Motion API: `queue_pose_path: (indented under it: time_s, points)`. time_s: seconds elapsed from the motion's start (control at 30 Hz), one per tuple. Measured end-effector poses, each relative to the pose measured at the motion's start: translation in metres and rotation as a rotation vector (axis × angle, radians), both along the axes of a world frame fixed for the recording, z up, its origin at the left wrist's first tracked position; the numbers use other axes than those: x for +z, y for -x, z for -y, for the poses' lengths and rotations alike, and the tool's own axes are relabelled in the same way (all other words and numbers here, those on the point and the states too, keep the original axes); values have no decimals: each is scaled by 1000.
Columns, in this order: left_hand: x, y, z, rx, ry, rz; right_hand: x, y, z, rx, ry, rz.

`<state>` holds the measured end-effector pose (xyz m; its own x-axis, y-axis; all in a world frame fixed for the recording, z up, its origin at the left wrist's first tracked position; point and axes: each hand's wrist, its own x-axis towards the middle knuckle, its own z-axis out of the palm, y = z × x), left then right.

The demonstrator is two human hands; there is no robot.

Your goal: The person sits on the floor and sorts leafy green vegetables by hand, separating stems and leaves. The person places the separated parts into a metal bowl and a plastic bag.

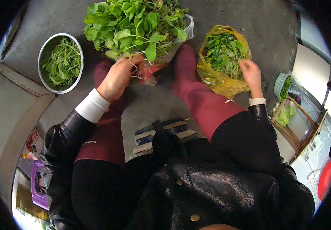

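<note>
A big heap of leafy greens (135, 27) rests on a clear plastic bag (189, 27) between and beyond my boots. At its near edge my left hand (120, 74) is closed on a leafy green, its pale, thin stem showing by the fingers. To the right lies a yellow plastic bag (226, 85), open at the top, with loose green leaves and stems (225, 53) inside. My right hand (251, 74) is over that bag's right edge, fingers curled together; whatever they hold is too small to make out. A metal bowl (80, 73) with picked greens (63, 63) stands at the left.
My dark red boots (207, 101) are planted on the grey floor (249, 17), either side of a striped cloth seat (144, 138). At the right are a green basket (278, 90), a wooden frame (288, 134) and a red round thing (326, 179). A purple container (37, 188) sits lower left.
</note>
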<state>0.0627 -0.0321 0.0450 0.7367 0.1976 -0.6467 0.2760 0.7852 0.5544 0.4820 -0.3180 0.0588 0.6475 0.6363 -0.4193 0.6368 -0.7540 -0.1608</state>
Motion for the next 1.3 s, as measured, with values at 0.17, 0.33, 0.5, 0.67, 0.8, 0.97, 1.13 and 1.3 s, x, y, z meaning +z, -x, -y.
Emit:
queue_pose_path:
  time_s: [0.17,0.33,0.5,0.67,0.8,0.97,1.13,1.3]
  points:
    - [11,1,-2,-185,-128,-1,-24,47,-32,275,-116,151]
    - [22,-6,-6,-264,55,39,21,164,-174,226,-257,-1111]
    - [36,-14,-10,-253,128,32,6,191,-211,125,-174,-1488]
    - [25,-10,-16,-270,164,5,9,210,-199,178,-458,-1262]
    - [14,9,-23,-292,-25,-34,32,199,-192,354,-551,-1075]
    - [-1,80,-76,-246,-1131,-61,46,120,-147,53,-725,-627]
    - [-20,146,-133,-270,-1440,-767,-1,5,-31,164,443,126]
    - [-52,191,-125,-589,-1803,-1237,-18,68,-104,478,165,-61]
